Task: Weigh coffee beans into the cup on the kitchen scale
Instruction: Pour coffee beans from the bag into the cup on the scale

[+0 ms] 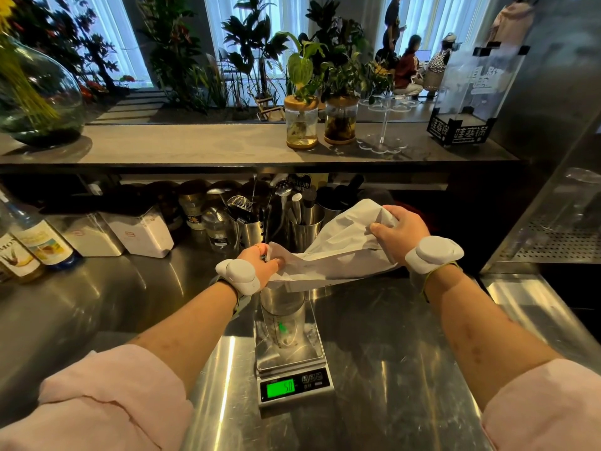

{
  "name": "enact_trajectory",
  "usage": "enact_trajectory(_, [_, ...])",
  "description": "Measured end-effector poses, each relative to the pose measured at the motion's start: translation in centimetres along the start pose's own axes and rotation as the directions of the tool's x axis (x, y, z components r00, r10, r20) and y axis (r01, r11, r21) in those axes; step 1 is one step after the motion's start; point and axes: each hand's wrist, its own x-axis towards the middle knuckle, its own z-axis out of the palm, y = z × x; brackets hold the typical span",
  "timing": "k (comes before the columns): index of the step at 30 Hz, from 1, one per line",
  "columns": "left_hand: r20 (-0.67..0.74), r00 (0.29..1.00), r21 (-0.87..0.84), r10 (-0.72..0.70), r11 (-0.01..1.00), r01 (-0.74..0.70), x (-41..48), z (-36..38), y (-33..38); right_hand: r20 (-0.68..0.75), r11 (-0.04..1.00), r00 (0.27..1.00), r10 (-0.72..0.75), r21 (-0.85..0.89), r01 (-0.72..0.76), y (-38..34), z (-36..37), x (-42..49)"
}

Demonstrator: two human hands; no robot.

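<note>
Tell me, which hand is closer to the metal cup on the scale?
Left. The left hand pinches the low end of the white bag just above the cup; the right hand grips the bag's raised end, well off to the cup's right.

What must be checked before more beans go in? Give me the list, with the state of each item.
1. Cup stands upright on the platform of the scale: ok.
2. Lower end of the bag sits over the cup's rim: ok.
3. Grip on the bag: ok. The left hand pinches the low end and the right hand grips the raised end.
4. Display lit: ok. It shows a 5 and a 0; whether there is a decimal point, cannot tell.
5. Bean level in the cup: cannot tell, because the bag covers the opening.
6. Left wristband clear of the cup: cannot tell, because it is close beside the rim.
</note>
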Motion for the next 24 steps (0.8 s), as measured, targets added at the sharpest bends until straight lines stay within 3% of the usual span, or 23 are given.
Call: enact_trajectory(24, [0.019, 1.000, -0.033, -0.021, 0.999, 0.022, 0.1, 0.0, -0.4, 0.016, 0.994, 0.998, -0.066, -0.086, 0.067, -1.4, -0.2, -0.1])
